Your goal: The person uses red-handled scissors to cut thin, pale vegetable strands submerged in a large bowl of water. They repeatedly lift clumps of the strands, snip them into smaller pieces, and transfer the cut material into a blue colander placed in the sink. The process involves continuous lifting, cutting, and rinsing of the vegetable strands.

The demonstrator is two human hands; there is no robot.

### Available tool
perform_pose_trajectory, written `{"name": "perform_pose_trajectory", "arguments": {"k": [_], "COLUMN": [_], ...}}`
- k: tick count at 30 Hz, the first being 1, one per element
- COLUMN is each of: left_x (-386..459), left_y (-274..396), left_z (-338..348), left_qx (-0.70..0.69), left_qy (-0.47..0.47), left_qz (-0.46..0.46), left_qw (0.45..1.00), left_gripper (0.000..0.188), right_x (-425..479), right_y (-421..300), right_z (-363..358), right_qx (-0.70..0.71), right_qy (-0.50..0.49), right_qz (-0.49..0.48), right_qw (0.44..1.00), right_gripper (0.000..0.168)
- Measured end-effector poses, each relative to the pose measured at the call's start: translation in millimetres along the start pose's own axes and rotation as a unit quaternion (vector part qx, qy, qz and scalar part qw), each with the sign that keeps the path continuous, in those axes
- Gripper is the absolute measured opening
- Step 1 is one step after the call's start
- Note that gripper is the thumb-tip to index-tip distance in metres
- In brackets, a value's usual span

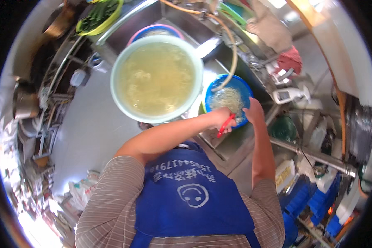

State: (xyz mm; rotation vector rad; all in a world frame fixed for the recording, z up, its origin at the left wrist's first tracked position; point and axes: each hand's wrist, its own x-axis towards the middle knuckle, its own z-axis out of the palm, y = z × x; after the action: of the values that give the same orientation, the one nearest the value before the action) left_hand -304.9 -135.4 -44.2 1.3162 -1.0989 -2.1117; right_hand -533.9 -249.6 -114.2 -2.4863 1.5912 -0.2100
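Note:
My left hand point(223, 119) is closed around a red handle point(225, 126). What the handle belongs to is hidden. This hand is over the near side of a blue basin point(249, 88), which holds a tangle of pale, translucent noodle-like strands point(228, 98). At the basin's right edge, my right hand point(254, 109) grips the rim. A beige hose point(234, 59) bends down into the basin, its end by the strands. To the left is a large pale-green tub point(114, 79) of cloudy yellowish water, with pale strands in it.
Behind the tub, a pink-rimmed basin point(132, 37) sits in a steel sink point(116, 39). A yellow-green basket point(119, 15) of green vegetables stands at far left. Right of the sink are a white handheld device point(290, 95) and a red cloth point(290, 61). Pots and racks line the left side.

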Motion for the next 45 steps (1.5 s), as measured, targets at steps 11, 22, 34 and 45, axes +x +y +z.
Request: {"name": "perform_pose_trajectory", "arguments": {"k": [11, 22, 34, 45], "left_x": [-231.8, -315.5, -344.5, -348.0], "left_y": [-14.8, -85.8, -95.6, -96.9], "left_z": [-66.6, -79.3, -86.6, -84.0], "left_qx": [-0.107, -0.199, -0.246, -0.258], "left_qy": [0.193, 0.336, 0.348, 0.357], "left_qz": [0.098, 0.147, 0.185, 0.186], "left_qw": [0.970, 0.909, 0.886, 0.878], "left_gripper": [0.037, 0.035, 0.035, 0.035], "right_x": [64.7, 128.6, 117.8, 118.6], "right_y": [-268.9, -333.3, -363.2, -326.5], "right_z": [-16.3, 122.9, -5.7, 58.4], "right_qx": [0.167, 0.078, 0.465, 0.197], "right_qy": [-0.075, -0.281, -0.498, -0.233], "right_qz": [-0.266, -0.083, -0.046, -0.264], "right_qw": [0.947, 0.953, 0.730, 0.915], "right_gripper": [0.025, 0.037, 0.035, 0.039]}}
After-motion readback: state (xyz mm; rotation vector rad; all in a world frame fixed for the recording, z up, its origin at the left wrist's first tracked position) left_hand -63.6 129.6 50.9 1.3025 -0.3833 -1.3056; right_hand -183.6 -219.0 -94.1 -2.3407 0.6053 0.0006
